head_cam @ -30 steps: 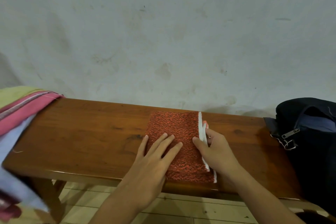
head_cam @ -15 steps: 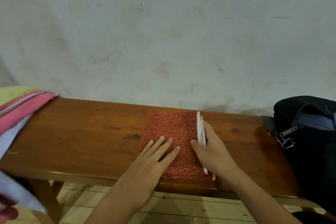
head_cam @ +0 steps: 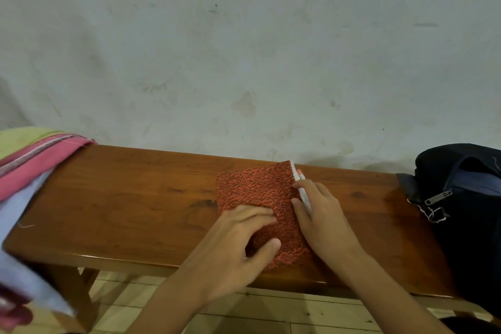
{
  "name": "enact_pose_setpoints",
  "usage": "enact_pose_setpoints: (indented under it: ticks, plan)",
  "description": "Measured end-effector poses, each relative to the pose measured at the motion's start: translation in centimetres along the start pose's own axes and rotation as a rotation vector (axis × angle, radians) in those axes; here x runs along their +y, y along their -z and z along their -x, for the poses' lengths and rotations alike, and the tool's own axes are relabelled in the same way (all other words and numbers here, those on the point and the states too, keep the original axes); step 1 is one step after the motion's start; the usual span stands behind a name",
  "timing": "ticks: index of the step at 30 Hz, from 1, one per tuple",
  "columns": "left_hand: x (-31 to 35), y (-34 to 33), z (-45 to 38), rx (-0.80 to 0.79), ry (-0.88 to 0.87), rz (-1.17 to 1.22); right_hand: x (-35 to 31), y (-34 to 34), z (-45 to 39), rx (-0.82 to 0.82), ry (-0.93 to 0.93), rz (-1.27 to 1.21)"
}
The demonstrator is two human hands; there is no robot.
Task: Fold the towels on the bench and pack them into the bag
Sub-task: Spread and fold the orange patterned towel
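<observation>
Both my hands, left (head_cam: 238, 241) and right (head_cam: 320, 214), grip the orange towel (head_cam: 254, 187) mid-tabletop (head_cam: 122, 198); bag (head_cam: 466, 198) at right edge, towel pile (head_cam: 29, 154) at left edge.

One folded orange towel (head_cam: 254, 192) is lying on the one wooden counter (head_cam: 130, 203), near its centre. Two hands are resting on it: left hand (head_cam: 233, 249), right hand (head_cam: 320, 214). At nine o'clock three unfolded towels are hanging over the end: green (head_cam: 24, 138), pink (head_cam: 35, 165), pale blue (head_cam: 19, 203). At three o'clock one dark bag (head_cam: 466, 198) is sitting
</observation>
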State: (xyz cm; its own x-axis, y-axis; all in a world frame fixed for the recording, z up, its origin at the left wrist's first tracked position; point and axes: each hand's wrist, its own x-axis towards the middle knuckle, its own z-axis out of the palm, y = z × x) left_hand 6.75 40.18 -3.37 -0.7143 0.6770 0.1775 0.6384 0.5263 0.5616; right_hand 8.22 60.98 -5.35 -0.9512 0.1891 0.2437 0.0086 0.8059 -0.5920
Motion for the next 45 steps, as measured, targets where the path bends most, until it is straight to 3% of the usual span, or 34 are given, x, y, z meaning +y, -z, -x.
enact_pose_setpoints:
  ticks: [5, 8, 13, 16, 19, 23, 25, 31, 36, 39, 45]
  plan:
    - [-2.6, 0.1, -2.1, 0.144, 0.070, -0.190, 0.4, -0.2, -0.3, -0.035, -0.026, -0.007]
    - [-4.8, 1.1, -3.7, 0.149, 0.205, -0.134, 0.2, -0.3, -0.4, -0.044, 0.014, -0.012]
    - [-4.7, 2.6, -3.7, -0.008, 0.319, -0.246, -0.4, 1.2, -0.3, -0.056, -0.040, 0.163]
    - [-4.0, 3.2, -3.1, -0.209, 0.352, -0.045, -0.3, 1.8, -0.4, -0.077, -0.122, 0.417]
    - [-3.8, 3.7, -2.4, -0.339, 0.403, 0.126, -0.2, 1.6, -0.5, -0.125, -0.110, 0.372]
    - [-4.2, 3.3, -2.7, -0.154, 0.295, -0.068, -0.8, 0.9, -0.3, -0.220, 0.059, 0.224]
    - [-4.8, 2.6, -3.1, -0.097, 0.207, -0.048, -1.1, 0.5, -0.1, -0.225, 0.086, 0.222]
    - [-5.1, 1.4, -3.6, 0.010, 0.131, 0.021, -0.7, 1.6, -0.1, -0.168, -0.024, 0.317]
    - [-4.6, 1.0, -3.6, -0.022, 0.191, 0.093, 1.6, 2.4, 1.0, -0.304, -0.039, 0.052]
    - [-4.8, 1.1, -3.8, -0.009, 0.192, 0.097, 2.5, 2.5, 0.7, -0.262, -0.031, -0.055]
    - [-5.4, 0.7, -3.7, -0.034, 0.079, 0.100, 2.4, 2.6, 0.2, -0.303, 0.043, 0.004]
